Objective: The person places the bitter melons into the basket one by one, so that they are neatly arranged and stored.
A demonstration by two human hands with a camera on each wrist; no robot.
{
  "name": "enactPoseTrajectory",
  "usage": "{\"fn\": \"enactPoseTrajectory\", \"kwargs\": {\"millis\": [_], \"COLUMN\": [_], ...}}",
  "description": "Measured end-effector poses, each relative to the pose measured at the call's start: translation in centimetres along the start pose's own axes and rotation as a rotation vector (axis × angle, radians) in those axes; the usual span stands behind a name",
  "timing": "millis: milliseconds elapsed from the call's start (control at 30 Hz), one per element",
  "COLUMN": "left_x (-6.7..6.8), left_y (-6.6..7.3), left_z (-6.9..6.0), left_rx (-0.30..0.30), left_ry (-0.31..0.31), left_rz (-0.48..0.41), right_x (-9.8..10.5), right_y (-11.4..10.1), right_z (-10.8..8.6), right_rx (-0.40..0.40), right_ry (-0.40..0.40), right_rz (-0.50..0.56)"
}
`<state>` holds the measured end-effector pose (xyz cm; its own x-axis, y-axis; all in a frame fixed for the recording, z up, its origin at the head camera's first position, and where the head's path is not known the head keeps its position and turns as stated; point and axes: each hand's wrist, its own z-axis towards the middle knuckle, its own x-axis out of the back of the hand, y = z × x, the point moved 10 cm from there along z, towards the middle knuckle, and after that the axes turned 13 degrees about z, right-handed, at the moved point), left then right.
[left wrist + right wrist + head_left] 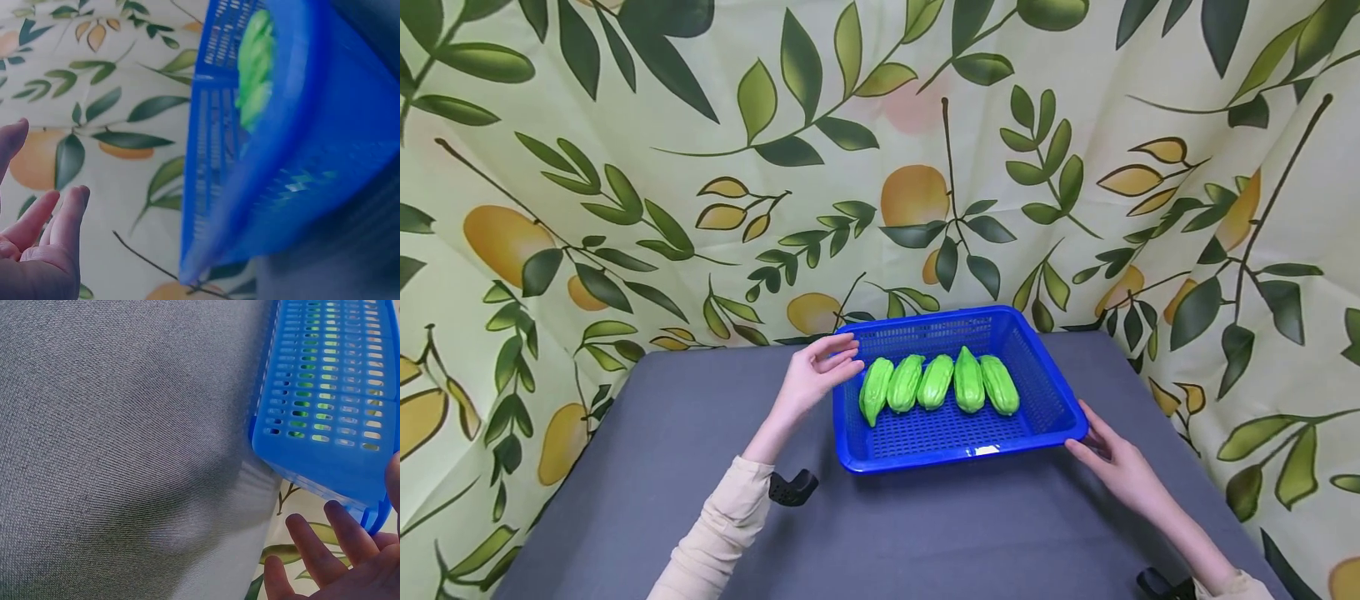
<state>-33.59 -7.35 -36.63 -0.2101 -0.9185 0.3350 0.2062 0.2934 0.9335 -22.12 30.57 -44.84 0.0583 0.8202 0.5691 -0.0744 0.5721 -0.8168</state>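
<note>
A blue plastic basket (pixel 955 464) with slotted walls stands on the grey table. Several bright green, ridged, gourd-like vegetables (pixel 936 382) lie side by side in a row inside it. My left hand (pixel 820 367) is beside the basket's left rim, its fingers loosely bent and holding nothing. In the left wrist view, a gap separates that hand (pixel 47 250) from the basket wall (pixel 337 125). My right hand (pixel 1112 462) is at the near right corner, thumb and fingers on either side of it. The right wrist view shows its fingers (pixel 315 550) extended and spread by the corner.
The grey tabletop (pixel 685 433) extends around the basket on the left and in front. Patterned cloth (pixel 850 192) with leaves and orange fruit hangs behind the table and along both sides. A black wrist mount (pixel 793 489) sits by the left sleeve.
</note>
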Motion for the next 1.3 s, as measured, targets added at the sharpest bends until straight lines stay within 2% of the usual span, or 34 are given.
{"fn": "enactPoseTrajectory", "kwargs": {"millis": [200,300,500,600,667,767,967,1067,1233,1300], "left_x": [1.6,3.2,7.1,8.0,8.3,8.7,9.3,9.3,9.0,8.9], "left_y": [-1.8,-2.9,-5.2,-6.0,-6.3,-6.6,-6.6,-6.4,-6.2,-6.6], "left_z": [-1.0,-1.6,-3.1,-3.5,-3.7,-3.7,-3.5,-3.3,-2.2,-1.8], "left_rx": [0.039,0.062,0.152,0.182,0.19,0.185,0.128,0.103,0.075,0.086], "left_ry": [0.018,0.058,0.167,0.192,0.197,0.211,0.263,0.273,0.237,0.212], "left_rz": [0.015,0.017,0.061,0.073,0.114,0.218,0.427,0.576,0.88,0.962], "right_x": [0.1,0.0,0.1,0.2,0.2,0.1,-0.1,0.0,0.2,0.2], "right_y": [0.2,0.2,0.1,0.1,0.2,0.4,0.6,0.5,0.3,0.4], "right_z": [-0.1,-0.2,-0.3,-0.3,-0.2,-0.1,0.1,0.2,0.4,0.4], "right_rx": [-0.01,-0.013,-0.008,-0.009,-0.013,-0.019,-0.021,-0.015,-0.018,-0.025], "right_ry": [-0.002,-0.007,-0.001,-0.006,-0.013,-0.021,-0.034,-0.035,-0.049,-0.062], "right_rz": [-0.001,0.0,-0.013,-0.018,-0.016,-0.019,-0.008,-0.009,-0.019,-0.029]}}
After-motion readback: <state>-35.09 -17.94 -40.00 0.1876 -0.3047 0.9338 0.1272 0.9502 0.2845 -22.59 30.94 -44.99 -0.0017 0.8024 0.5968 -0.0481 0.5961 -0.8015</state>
